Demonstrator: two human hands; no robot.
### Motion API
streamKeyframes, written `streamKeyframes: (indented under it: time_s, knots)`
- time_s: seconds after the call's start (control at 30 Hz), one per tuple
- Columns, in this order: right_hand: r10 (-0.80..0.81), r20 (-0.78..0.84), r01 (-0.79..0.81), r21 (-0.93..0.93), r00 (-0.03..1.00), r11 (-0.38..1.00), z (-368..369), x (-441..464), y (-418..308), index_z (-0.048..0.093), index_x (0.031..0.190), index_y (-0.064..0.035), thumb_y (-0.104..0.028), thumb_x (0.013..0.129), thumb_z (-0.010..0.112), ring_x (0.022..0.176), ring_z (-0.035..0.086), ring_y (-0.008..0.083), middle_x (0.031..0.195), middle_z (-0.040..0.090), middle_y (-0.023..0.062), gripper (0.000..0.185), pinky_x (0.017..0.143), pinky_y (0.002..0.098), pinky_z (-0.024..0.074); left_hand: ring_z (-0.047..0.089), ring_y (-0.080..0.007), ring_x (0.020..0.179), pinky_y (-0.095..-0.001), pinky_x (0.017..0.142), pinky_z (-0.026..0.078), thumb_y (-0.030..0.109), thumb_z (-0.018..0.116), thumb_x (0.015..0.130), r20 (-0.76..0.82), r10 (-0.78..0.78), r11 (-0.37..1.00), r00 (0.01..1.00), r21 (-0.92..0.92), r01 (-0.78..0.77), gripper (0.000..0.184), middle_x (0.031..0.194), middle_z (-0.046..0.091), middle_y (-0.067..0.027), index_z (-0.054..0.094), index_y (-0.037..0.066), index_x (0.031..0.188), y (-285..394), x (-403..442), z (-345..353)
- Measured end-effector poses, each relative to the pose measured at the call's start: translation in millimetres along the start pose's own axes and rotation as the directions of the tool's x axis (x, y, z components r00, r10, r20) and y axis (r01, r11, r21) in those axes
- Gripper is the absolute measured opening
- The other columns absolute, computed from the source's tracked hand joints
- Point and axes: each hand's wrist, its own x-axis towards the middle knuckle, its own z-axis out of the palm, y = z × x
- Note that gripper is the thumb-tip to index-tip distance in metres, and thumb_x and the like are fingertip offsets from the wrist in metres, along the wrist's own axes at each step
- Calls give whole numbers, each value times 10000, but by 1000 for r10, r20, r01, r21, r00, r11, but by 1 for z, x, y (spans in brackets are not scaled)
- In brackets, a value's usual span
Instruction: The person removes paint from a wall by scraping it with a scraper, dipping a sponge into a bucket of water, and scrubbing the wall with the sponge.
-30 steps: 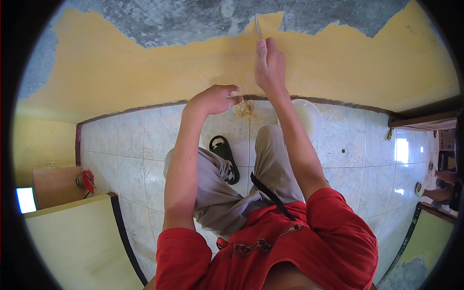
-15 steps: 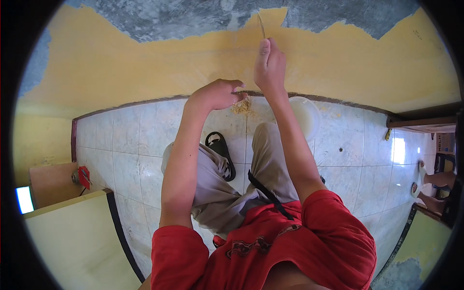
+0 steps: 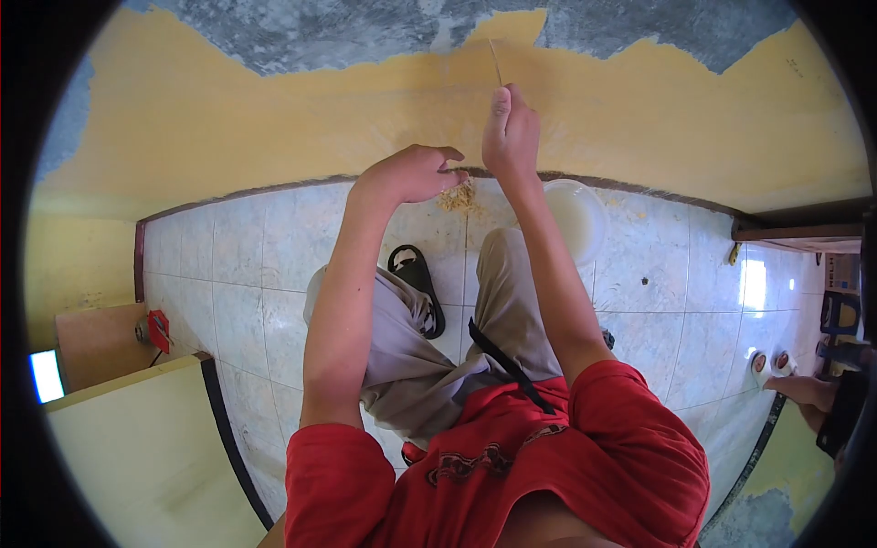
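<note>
My right hand [image 3: 512, 131] is closed around a thin-bladed scraper [image 3: 496, 62], seen nearly edge-on. Its tip points up at the yellow wall [image 3: 365, 108], just below the ragged edge of a bare grey patch [image 3: 320, 41]. Whether the blade touches the wall, I cannot tell; its handle is hidden in my fist. My left hand [image 3: 418, 173] is held low in front of the wall, thumb and fingers apart, with nothing in it. Beside and below it, a small heap of pale flakes [image 3: 457, 195] lies on the floor at the wall's foot.
A whitish round tub [image 3: 575, 222] stands on the tiled floor [image 3: 239, 239] by my right forearm. At the far left are a pale panel [image 3: 146, 438] and a red object [image 3: 159, 331]. Another person's legs [image 3: 804, 393] show at the right, near a wooden ledge [image 3: 804, 234].
My right hand and the scraper have moved slightly down, away from the grey patch's edge. My left hand has barely shifted. The other person's legs at the right have moved nearer.
</note>
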Motion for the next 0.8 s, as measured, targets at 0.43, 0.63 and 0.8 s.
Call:
streamKeyframes:
  time_s: [0.43,0.63,0.8]
  knots:
    - [38,38,-37,-14,999,999,2,-7,3,488,802,18,-412,1041,341,594,532,467,607,519,250,514,556,521,376,601,-322,1169,-393,987,467,439,566,951,-9,29,999,1000,-24,-29,526,1267,637,-156,549,105,1357,-2,1,2]
    - [69,184,-93,127,981,988,-15,-6,-6,470,856,13,-404,1025,453,517,540,320,600,520,168,450,520,455,420,651,-299,1062,-375,932,494,403,533,976,-164,100,995,981,8,-100,480,1204,671,-133,575,66,1315,0,5,-5]
    - [332,491,-579,528,805,621,-5,-10,-44,443,1058,-44,-305,1039,442,487,498,104,663,491,18,261,409,269,412,622,-152,771,-315,754,502,365,461,1018,-560,62,470,826,-714,-519,406,884,681,-74,642,5,1073,22,-1,-16]
